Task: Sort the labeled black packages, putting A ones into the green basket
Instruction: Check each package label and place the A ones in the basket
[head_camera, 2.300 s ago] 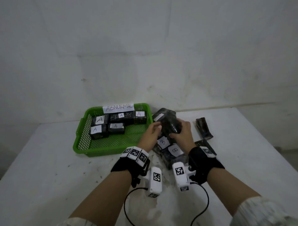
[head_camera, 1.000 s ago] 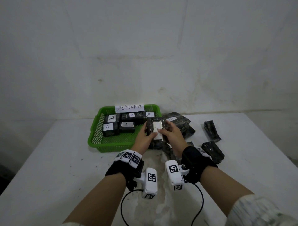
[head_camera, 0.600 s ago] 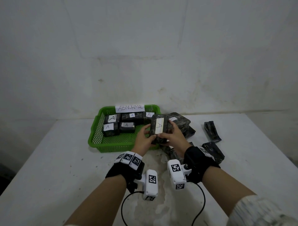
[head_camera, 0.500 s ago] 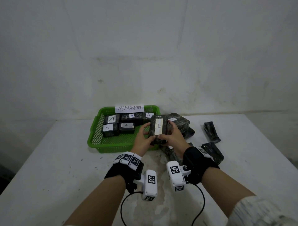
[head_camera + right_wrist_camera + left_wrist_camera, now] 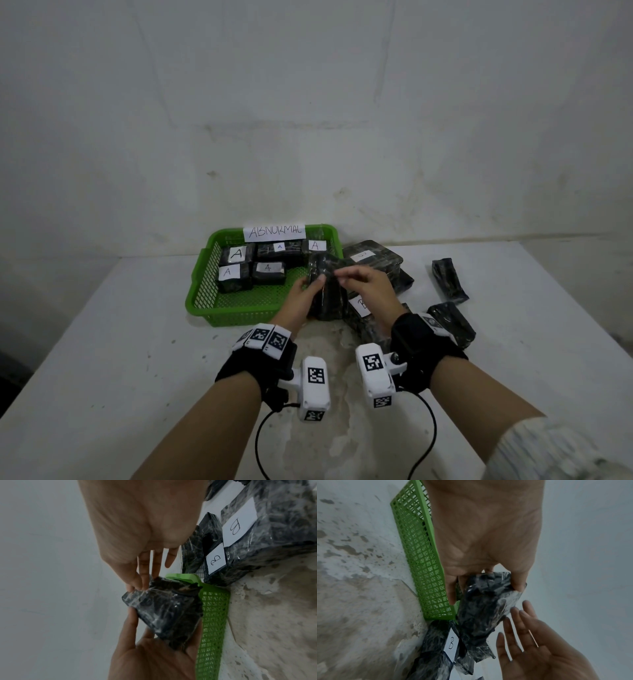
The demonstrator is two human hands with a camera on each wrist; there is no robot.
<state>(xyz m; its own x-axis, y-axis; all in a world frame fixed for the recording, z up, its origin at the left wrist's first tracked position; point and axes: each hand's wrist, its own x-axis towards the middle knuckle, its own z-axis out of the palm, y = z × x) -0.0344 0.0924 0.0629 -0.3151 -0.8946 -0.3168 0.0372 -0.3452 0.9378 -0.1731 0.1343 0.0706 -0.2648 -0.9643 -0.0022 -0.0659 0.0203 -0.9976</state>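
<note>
— Can you read the label on the package [image 5: 325, 291] in the left hand [image 5: 301, 301]?
— No, it's turned away in every view.
— And the package at three o'clock of the basket [image 5: 202, 291]?
— Its label [image 5: 363, 255] is too small to read; the B label [image 5: 358, 305] is half hidden by the right hand [image 5: 370, 287].

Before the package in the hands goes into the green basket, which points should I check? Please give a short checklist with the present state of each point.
1. Left hand grips the held package: ok.
2. Right hand clear of it: not ok, its fingertips touch the package's edge.
3. Label on the held package reads A: cannot tell, no label faces any camera now.
4. Free floor in the green basket: ok, the near part is bare.
5. B packages stay outside the basket: ok.
</note>
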